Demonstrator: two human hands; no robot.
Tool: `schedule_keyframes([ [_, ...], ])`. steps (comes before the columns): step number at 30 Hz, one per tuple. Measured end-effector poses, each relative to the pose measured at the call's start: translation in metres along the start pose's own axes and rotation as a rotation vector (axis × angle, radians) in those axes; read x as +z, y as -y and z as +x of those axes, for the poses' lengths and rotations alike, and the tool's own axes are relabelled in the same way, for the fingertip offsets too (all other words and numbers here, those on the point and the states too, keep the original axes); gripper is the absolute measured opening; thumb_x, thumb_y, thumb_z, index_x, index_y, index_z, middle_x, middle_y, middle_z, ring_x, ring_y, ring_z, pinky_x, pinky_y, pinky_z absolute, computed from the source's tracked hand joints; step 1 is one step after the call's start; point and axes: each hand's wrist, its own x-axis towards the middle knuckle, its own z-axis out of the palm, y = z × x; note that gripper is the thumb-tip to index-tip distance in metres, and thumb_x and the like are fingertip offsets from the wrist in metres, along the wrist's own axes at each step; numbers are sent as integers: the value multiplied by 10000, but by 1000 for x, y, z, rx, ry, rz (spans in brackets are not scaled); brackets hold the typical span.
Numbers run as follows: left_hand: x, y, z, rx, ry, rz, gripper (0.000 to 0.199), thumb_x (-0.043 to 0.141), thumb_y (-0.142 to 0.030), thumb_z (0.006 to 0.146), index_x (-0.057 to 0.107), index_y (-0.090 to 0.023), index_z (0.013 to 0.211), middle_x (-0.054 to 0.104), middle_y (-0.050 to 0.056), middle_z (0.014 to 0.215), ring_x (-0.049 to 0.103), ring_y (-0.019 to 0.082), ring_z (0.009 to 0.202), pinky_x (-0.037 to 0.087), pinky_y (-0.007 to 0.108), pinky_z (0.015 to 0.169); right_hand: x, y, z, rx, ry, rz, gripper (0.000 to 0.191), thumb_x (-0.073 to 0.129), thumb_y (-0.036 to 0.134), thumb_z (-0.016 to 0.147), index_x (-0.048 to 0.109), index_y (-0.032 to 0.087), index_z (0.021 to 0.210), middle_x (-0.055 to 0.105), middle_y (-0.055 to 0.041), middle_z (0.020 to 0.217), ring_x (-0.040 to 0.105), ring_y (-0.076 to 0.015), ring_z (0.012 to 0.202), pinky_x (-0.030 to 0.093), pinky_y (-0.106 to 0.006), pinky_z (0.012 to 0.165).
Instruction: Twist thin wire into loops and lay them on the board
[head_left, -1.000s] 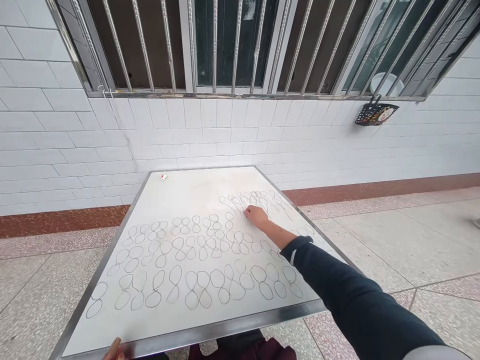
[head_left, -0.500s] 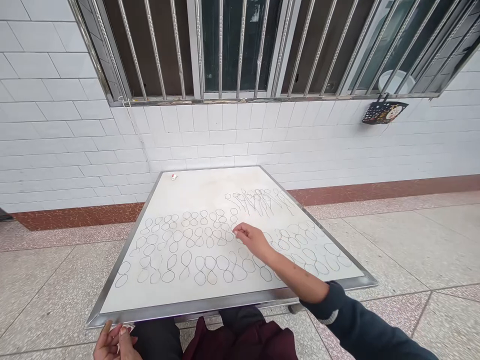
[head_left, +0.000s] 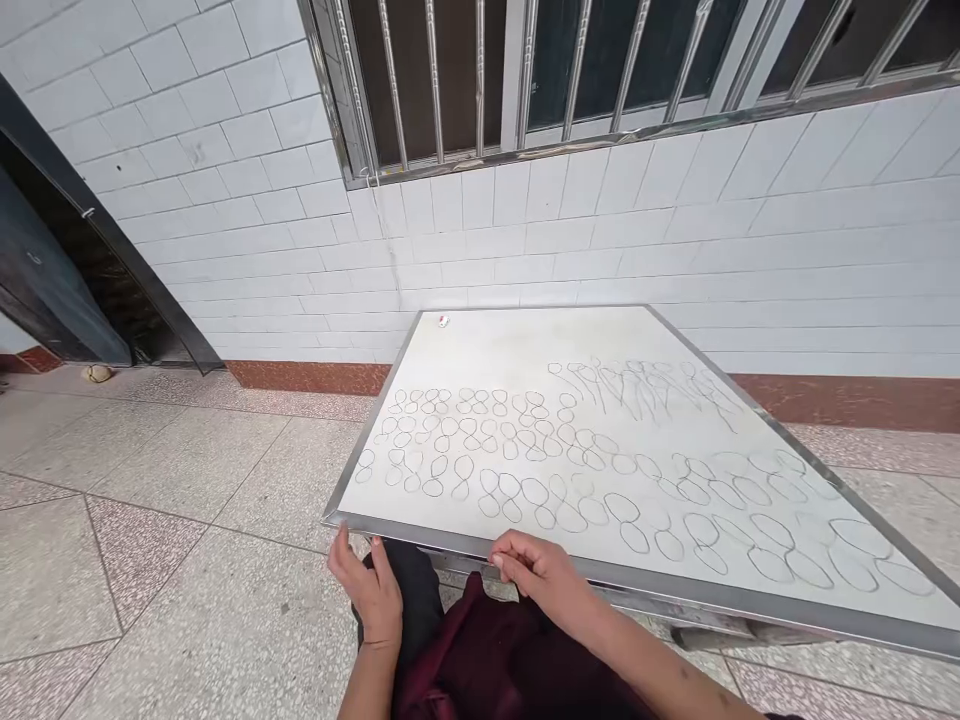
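A white table (head_left: 510, 335) with a grey metal rim stands in front of me. Thin dark loops (head_left: 500, 483), many shaped like a figure eight, lie in rows across its near half. Farther back on the right is a tangle of loops with long tails (head_left: 637, 385). My left hand (head_left: 367, 585) is at the near left corner, thumb and fingers apart, with nothing visible in it. At the near rim, my right hand (head_left: 534, 572) is closed in a pinch; whatever it may hold is too small to make out.
A small white and red item (head_left: 443, 321) sits near the far left corner of the table. Behind stands a white tiled wall (head_left: 247, 220) with a barred window (head_left: 570, 80). A dark doorway (head_left: 82, 230) is at the left, over a speckled stone floor (head_left: 217, 590).
My right hand has drawn back from over the loops to the near rim. My left hand's fingers have spread from a pinch. The view has turned left.
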Motion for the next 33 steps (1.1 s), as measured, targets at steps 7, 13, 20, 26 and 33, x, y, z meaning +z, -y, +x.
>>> schedule_keyframes([
  [7,6,-5,3,167,135,85,515,466,-328,932,396,-101,1389,477,216,1344,409,322,1280,348,535,1061,2,-1,-6,-27,11,-52,210,489,362,891,610,222,793,591,24,677,518,-130,616,408,-245,618],
  [13,9,1,11,210,124,79,567,474,-357,923,364,-79,1405,468,237,1347,400,335,1289,335,551,1066,3,-13,-19,-68,-36,-147,217,462,307,914,636,214,823,631,10,727,570,-141,671,442,-245,649],
  [20,10,-2,-2,225,175,55,570,481,-364,906,391,-52,1374,431,255,1342,349,356,1322,276,574,1088,16,-81,-34,-80,142,-552,304,548,354,884,633,226,1146,666,-88,1132,587,-273,1103,420,-408,959],
  [26,-12,-8,-43,252,583,-1,546,435,-345,916,401,-75,1389,592,184,1132,584,267,1073,436,462,982,24,-98,-70,-4,182,-552,228,592,374,848,680,246,681,677,-52,685,666,-224,754,474,-348,798],
  [33,-42,-13,-86,291,1185,-5,501,439,-256,890,476,-199,1386,663,-14,666,648,140,616,516,235,670,22,-84,-93,22,167,-523,272,652,334,784,637,230,533,622,-59,547,653,-251,692,478,-370,741],
])
